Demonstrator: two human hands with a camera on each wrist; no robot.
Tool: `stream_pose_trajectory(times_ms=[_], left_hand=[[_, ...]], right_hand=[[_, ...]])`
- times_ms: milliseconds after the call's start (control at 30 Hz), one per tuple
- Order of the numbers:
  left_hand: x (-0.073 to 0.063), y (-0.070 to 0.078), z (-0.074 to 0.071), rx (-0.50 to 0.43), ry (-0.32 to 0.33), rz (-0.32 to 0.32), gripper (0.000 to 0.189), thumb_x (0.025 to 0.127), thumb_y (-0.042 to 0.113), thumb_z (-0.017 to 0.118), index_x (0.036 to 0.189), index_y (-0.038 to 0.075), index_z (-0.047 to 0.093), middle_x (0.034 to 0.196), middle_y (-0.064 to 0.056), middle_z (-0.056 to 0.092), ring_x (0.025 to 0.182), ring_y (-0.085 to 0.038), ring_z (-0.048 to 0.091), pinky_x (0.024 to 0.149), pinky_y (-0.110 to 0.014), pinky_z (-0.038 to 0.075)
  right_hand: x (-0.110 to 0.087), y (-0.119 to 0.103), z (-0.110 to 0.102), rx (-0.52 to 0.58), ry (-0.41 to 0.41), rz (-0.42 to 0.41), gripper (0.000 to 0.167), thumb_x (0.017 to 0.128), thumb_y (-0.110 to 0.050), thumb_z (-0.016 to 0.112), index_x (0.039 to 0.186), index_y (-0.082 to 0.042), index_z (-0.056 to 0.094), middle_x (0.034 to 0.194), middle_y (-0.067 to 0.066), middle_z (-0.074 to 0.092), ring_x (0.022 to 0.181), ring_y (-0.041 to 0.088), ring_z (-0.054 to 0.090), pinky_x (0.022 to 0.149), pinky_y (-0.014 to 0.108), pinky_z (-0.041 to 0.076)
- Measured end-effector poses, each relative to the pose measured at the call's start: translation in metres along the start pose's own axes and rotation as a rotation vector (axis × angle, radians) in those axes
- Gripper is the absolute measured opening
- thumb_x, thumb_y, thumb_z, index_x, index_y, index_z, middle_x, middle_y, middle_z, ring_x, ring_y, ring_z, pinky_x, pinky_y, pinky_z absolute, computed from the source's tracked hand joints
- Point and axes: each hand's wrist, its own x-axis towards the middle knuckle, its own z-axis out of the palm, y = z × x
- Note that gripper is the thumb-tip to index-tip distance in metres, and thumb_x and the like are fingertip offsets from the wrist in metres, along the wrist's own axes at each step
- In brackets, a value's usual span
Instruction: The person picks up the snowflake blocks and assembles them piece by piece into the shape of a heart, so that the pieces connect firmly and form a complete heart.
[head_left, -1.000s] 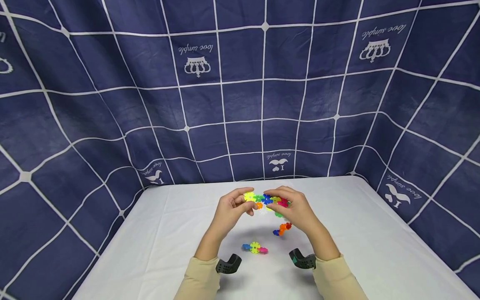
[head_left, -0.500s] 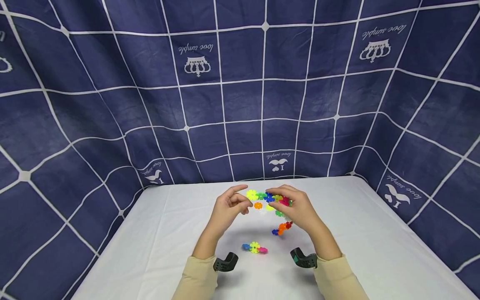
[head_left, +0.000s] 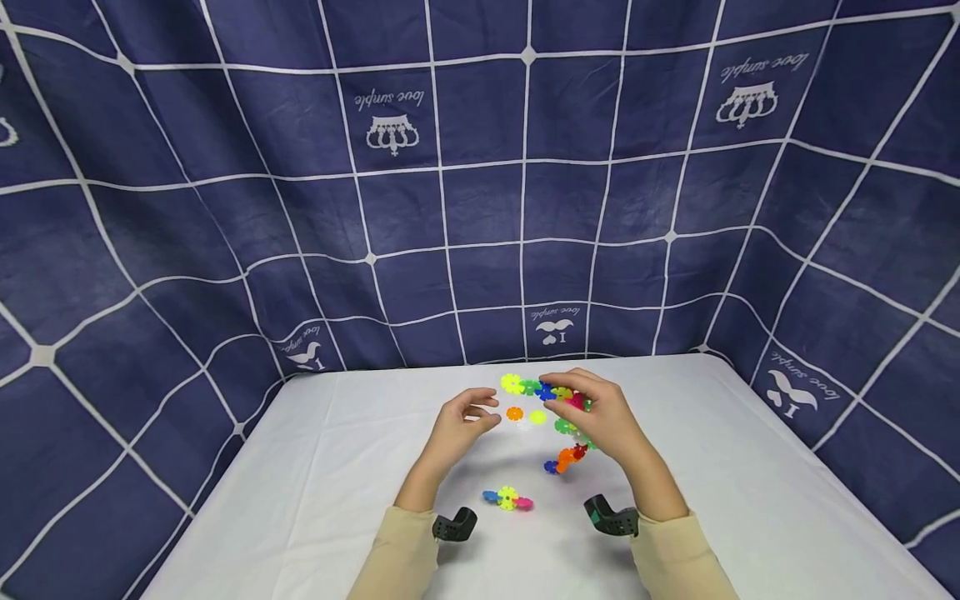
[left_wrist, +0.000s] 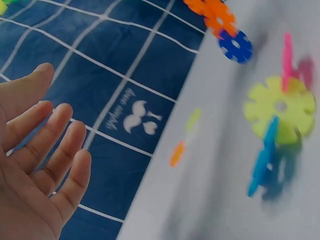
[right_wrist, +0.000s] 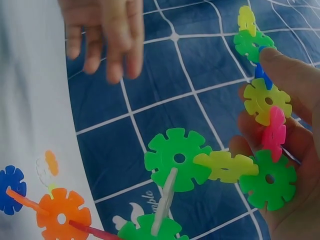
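My right hand (head_left: 606, 414) holds up a long chain of notched snowflake building discs (right_wrist: 270, 179), its thumb and fingers pinching near the blue disc. The chain runs from a yellow disc (head_left: 512, 383) at the free upper end through green, blue, yellow and pink. It then bends down through green and white discs to orange and a blue disc (right_wrist: 12, 190) at the lower end. My left hand (head_left: 455, 429) is raised left of the chain, fingers relaxed and spread, with nothing in them. In the left wrist view its palm and loosely bent fingers (left_wrist: 68, 135) show.
A short joined piece of blue, yellow and pink discs (head_left: 507, 498) lies on the white-covered table (head_left: 337, 500) nearer the body. Loose orange (head_left: 514, 413) and yellow (head_left: 537, 417) discs lie between the hands, beside a clear one. A blue checked curtain (head_left: 480, 208) hangs around the table.
My left hand has let go of the chain's yellow end and drawn back from it, its fingers loosening. My right hand has shifted slightly right with the chain.
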Motion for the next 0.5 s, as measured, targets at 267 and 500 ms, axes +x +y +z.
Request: stream_pose_trajectory(times_ms=[267,500], left_hand=[[0.021,-0.028,0.010,0.118,-0.082,-0.039,0.043,0.087,0.014,0.077,0.128,0.009,0.064,0.127,-0.011,0.067,0.110,-0.028,0.063,0.086,-0.037,0.057],[0.034,-0.043,0.019,0.232,-0.163,-0.099,0.051,0.087,0.019,0.078,0.133,0.009,0.061,0.138,-0.011,0.060,0.130,-0.036,0.052,0.110,-0.055,0.043]], right_hand=[[0.001,0.002,0.000,-0.005,0.006,0.007,0.033,0.087,-0.015,0.078,0.119,-0.020,0.073,0.108,-0.004,0.073,0.088,0.011,0.062,0.075,0.023,0.059],[0.001,0.004,0.000,-0.013,0.006,0.009,0.033,0.086,-0.016,0.079,0.119,-0.021,0.073,0.108,-0.004,0.073,0.085,0.011,0.061,0.074,0.025,0.059]])
